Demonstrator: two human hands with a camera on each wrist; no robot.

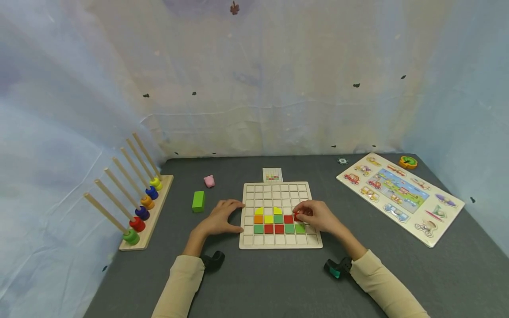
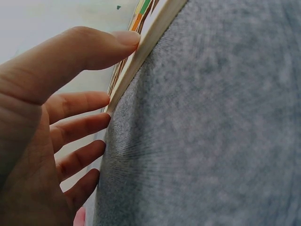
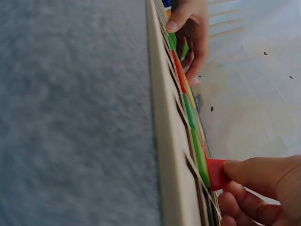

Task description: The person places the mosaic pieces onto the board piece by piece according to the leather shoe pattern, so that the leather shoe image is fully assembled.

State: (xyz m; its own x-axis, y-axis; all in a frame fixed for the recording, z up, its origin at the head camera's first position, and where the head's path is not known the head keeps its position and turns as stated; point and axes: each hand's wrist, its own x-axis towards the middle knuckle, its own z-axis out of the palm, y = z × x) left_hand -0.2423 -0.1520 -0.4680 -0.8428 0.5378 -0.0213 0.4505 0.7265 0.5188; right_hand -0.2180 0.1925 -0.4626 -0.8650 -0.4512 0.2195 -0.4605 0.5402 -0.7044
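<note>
A wooden grid board (image 1: 280, 246) lies flat on the dark cloth, with yellow, orange, green and red tiles in some of its squares. Between thumb and fingers my right hand (image 1: 318, 216) pinches a red tile (image 3: 217, 174); in the right wrist view it stands tilted at the board, beside a light green tile (image 3: 200, 155). My left hand (image 1: 218, 219) rests along the board's left side, fingers extended, the thumb touching its edge. Behind the board lies a small card (image 1: 272, 172) printed with a coloured grid pattern.
At the left stands a peg stacker (image 1: 159, 207) with coloured beads. A green block (image 1: 198, 201) and a pink pig-shaped piece (image 1: 209, 181) lie left of the board. To the right are a picture puzzle (image 1: 397, 198), a round chip (image 1: 343, 161) and an orange-green toy (image 1: 408, 162).
</note>
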